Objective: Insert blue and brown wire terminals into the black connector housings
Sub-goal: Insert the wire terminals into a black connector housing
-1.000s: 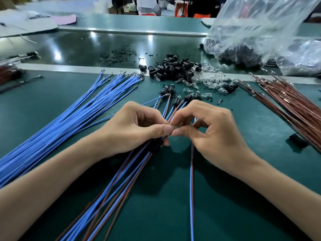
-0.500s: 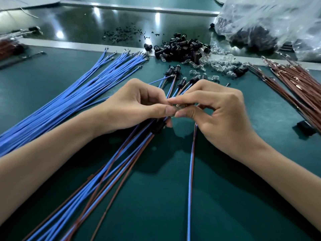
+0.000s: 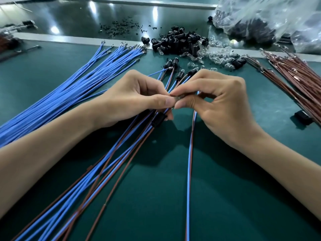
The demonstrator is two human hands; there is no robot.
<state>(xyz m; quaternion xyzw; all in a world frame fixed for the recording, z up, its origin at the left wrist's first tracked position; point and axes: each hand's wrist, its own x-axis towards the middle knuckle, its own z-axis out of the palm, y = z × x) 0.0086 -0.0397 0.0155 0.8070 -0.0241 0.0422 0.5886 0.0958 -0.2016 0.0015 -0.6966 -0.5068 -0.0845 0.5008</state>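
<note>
left hand (image 3: 132, 100) and right hand (image 3: 222, 108) both pinch one small greyish piece (image 3: 178, 98) above the green worktop (image 3: 225, 188). a blue and brown wire pair (image 3: 190, 153) trails from the right grip; a black connector housing (image 3: 158, 121) sits just under the left fingers.

No legible text or labels anywhere

Loose thin blue wires (image 3: 60, 94) with metal terminals fan out flat on the left, and thin brown wires (image 3: 295, 79) do the same on the right. Small black plastic connector housings (image 3: 178, 44) sit heaped at the back between them. Blue-and-brown pairs already in housings (image 3: 112, 162) lie crossed in the middle. 1 single blue-and-brown wire pair (image 3: 190, 153) runs straight just right of them.
</note>
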